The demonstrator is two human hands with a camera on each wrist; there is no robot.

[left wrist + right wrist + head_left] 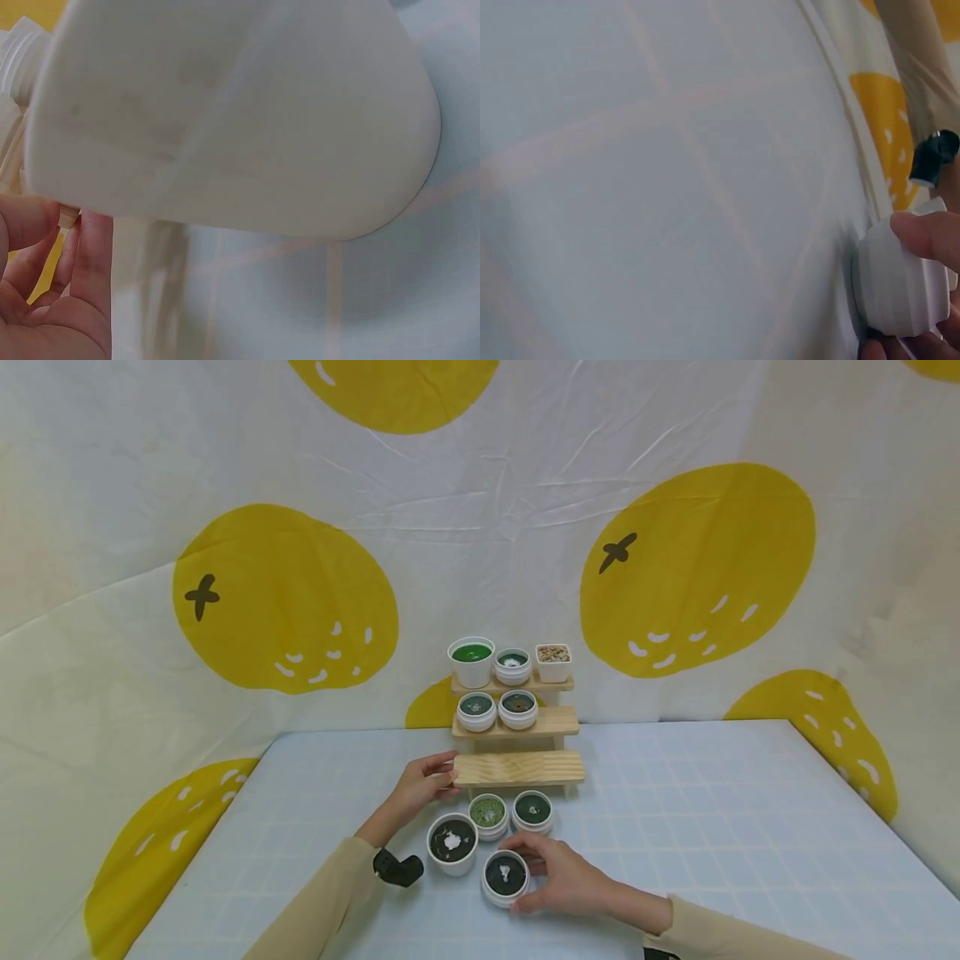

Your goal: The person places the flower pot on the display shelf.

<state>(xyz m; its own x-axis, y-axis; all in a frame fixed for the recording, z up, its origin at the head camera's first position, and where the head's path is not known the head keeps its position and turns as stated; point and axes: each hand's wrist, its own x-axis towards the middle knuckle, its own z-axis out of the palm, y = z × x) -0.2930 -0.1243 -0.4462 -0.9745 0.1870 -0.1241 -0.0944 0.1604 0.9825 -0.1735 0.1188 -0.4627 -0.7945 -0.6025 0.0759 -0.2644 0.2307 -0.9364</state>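
My left hand (pixel 415 791) pinches the left end of the stand's lowest wooden step (pixel 521 768); in the left wrist view, thumb and fingers meet on the wood's corner (pixel 69 217). My right hand (pixel 573 878) grips a small round white pot (pixel 506 877) with a dark top and a white figure, thumb and fingers on its sides. In the right wrist view this pot appears tilted near the cloth. Close by stand a larger white pot (pixel 453 842), a pot with a speckled green top (pixel 488 815) and a pot with a dark green top (pixel 532 810).
Behind, the stand's middle step (pixel 558 720) bears two round pots, and its top step (pixel 564 684) a taller green-topped cup (pixel 472 662), a round pot and a square pot (pixel 553 662). A pale checked cloth (pixel 712 827) covers the table; a fruit-print curtain (pixel 487 560) hangs behind.
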